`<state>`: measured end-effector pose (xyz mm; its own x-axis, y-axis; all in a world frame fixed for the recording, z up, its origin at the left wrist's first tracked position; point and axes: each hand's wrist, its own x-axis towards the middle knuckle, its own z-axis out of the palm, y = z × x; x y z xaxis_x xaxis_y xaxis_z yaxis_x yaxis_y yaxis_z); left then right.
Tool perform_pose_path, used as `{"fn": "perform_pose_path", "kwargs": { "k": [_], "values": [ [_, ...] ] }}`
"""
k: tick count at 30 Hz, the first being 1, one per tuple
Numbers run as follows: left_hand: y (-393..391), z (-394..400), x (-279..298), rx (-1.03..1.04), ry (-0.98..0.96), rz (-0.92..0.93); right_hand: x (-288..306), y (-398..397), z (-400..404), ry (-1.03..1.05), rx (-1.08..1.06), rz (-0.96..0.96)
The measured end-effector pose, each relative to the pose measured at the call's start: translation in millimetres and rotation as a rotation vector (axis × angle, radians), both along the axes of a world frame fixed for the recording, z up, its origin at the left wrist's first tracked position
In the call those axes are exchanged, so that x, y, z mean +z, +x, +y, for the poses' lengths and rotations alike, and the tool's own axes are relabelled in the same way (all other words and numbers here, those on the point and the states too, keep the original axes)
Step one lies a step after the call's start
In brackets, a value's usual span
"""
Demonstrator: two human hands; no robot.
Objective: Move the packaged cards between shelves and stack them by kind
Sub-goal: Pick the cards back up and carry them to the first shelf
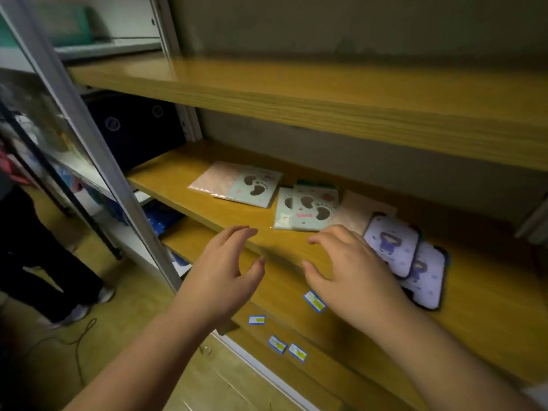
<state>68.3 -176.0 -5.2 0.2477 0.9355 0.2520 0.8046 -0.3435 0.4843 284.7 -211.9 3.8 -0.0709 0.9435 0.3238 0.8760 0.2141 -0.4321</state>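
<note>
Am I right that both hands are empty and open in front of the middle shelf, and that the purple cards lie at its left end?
Not quite: the head view shows the purple cards at the right end. Both the left hand and right hand are indeed open and empty.

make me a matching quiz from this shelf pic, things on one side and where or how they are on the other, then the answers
Things:
1. left hand
2. purple cards
3. pink packet
4. blue-edged labels

Places or states:
A. stuck on the front edges of shelves
B. far left of the row of packets
C. open, holding nothing
D. overlapping, beside the right hand

Pairs: 1-C, 2-D, 3-B, 4-A
</note>
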Motion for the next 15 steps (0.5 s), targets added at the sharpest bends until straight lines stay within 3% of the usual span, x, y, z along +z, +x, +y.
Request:
{"fn": "perform_pose_path", "kwargs": {
  "k": [8, 12, 15],
  "values": [
    [-50, 112, -18, -0.121, -0.009, -0.016, -10, -43, 70, -0.016, -0.149, -0.029],
    [-70, 191, -17, -0.041, 0.058, 0.167, -17, -63, 97, -0.056, -0.202, -0.059],
    [-71, 239, -14, 0.06, -0.072, 0.283, -20, -74, 111, -0.055, -0.265, -0.052]
  ]
}}
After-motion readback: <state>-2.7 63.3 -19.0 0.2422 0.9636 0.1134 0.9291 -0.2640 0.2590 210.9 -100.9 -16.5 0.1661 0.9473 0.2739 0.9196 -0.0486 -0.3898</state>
